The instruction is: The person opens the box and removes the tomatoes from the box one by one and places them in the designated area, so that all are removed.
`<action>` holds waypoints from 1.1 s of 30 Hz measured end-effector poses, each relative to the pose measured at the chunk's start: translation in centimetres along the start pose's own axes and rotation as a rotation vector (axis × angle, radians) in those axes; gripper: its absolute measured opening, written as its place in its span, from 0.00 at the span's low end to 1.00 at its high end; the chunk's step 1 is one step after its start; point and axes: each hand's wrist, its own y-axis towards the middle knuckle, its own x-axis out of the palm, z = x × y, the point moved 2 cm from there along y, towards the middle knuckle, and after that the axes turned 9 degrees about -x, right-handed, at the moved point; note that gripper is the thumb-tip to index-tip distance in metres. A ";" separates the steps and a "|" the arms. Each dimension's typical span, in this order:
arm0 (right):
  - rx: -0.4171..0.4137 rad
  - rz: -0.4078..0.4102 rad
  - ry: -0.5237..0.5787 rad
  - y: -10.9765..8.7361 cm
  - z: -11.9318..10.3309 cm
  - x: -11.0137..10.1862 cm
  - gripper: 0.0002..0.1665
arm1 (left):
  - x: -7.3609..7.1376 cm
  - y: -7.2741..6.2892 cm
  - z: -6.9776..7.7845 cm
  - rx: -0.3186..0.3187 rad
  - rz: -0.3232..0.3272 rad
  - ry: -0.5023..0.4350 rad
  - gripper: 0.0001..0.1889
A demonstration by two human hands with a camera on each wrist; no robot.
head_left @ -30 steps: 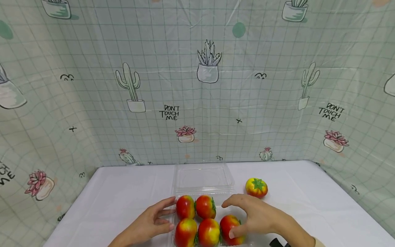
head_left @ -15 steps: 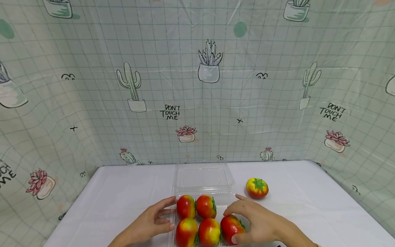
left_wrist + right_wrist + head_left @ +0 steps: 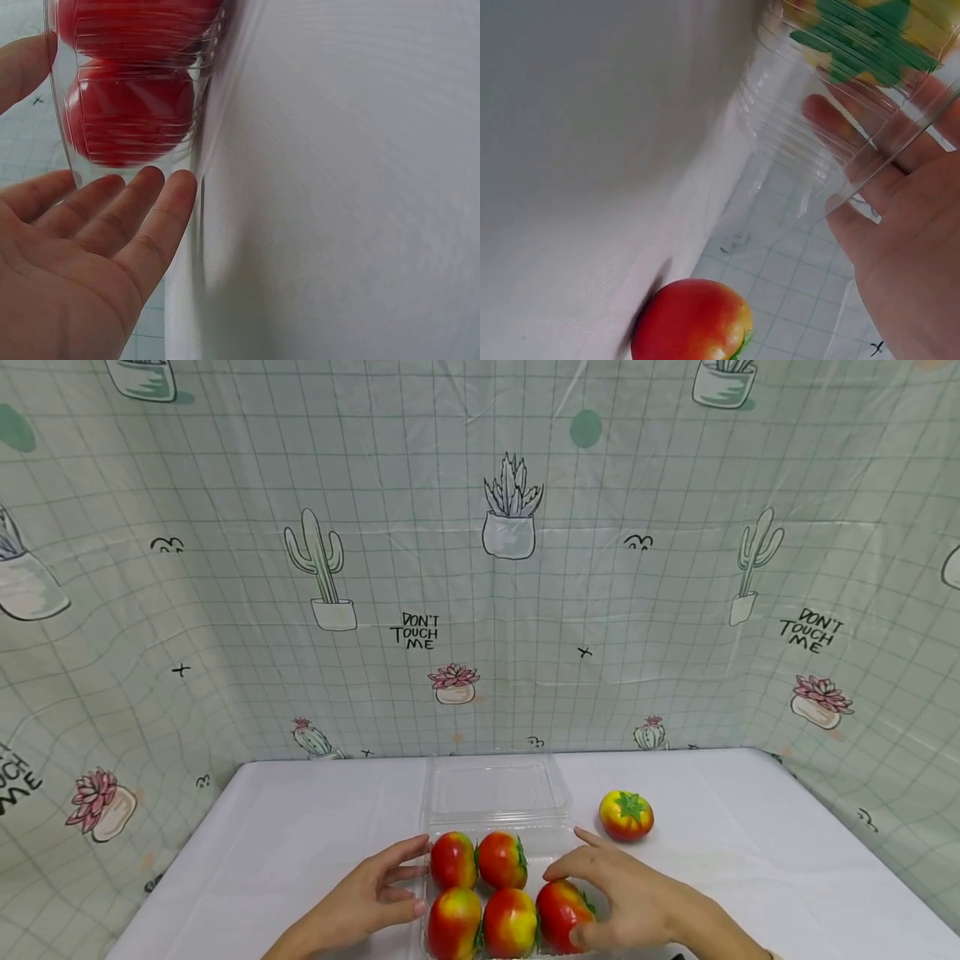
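Observation:
A clear plastic clamshell box (image 3: 553, 843) lies with its lid (image 3: 495, 789) folded back. Several red-and-yellow tomatoes sit in it in two rows, two at the back and three in front. My left hand (image 3: 367, 893) rests against the box's left side with fingers extended; in the left wrist view two tomatoes (image 3: 135, 116) show through the ribbed wall. At the right end of the front row, my right hand (image 3: 630, 893) holds a tomato (image 3: 558, 914) between thumb and fingers. In the right wrist view, its green calyx (image 3: 862, 37) shows through the plastic.
Another tomato (image 3: 626, 816) stands outside the box, at the back right on the white tablecloth (image 3: 315, 810). Behind the table hangs a grid-patterned curtain (image 3: 600, 610) printed with cacti. A small dark object (image 3: 678, 957) peeks in at the bottom edge.
My right hand's fingers have drawn in around the front-right tomato, which has turned slightly so its green leaves show more. The left hand has stayed in place.

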 end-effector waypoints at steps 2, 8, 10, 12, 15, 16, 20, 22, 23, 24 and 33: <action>0.026 -0.014 0.015 -0.1 0.0 0.1 0.27 | 0.0 0.0 0.0 -0.002 0.001 0.001 0.38; 0.062 -0.026 0.023 -0.1 0.0 0.1 0.27 | 0.0 0.0 0.1 -0.002 0.005 0.000 0.38; 0.071 -0.026 0.024 -0.1 0.0 0.0 0.27 | 0.0 0.0 0.1 -0.003 0.005 -0.001 0.38; 0.079 -0.024 0.025 -0.1 -0.1 0.0 0.27 | 0.0 0.0 0.1 -0.006 0.005 -0.003 0.38; 0.094 -0.023 0.027 -0.2 -0.1 -0.1 0.28 | 0.1 0.0 0.1 -0.011 0.005 -0.006 0.38; 0.101 -0.023 0.029 -0.2 -0.2 -0.1 0.28 | 0.1 0.0 0.1 -0.013 0.005 -0.006 0.38; 0.123 -0.021 0.041 -0.2 -0.3 -0.3 0.27 | 0.0 0.0 0.0 -0.011 0.003 -0.003 0.38; 0.132 -0.015 0.056 -0.3 -0.4 -0.5 0.27 | 0.0 0.0 -0.1 -0.010 0.004 -0.003 0.38; 0.137 -0.012 0.068 -0.3 -0.5 -0.6 0.27 | 0.0 0.0 -0.1 -0.008 0.003 -0.002 0.38; 0.141 -0.009 0.074 -0.3 -0.6 -0.8 0.27 | 0.0 0.0 -0.1 -0.006 0.002 -0.001 0.38; 0.111 0.092 0.049 -0.6 -0.9 -1.6 0.28 | 0.0 0.0 0.1 -0.015 0.010 0.008 0.38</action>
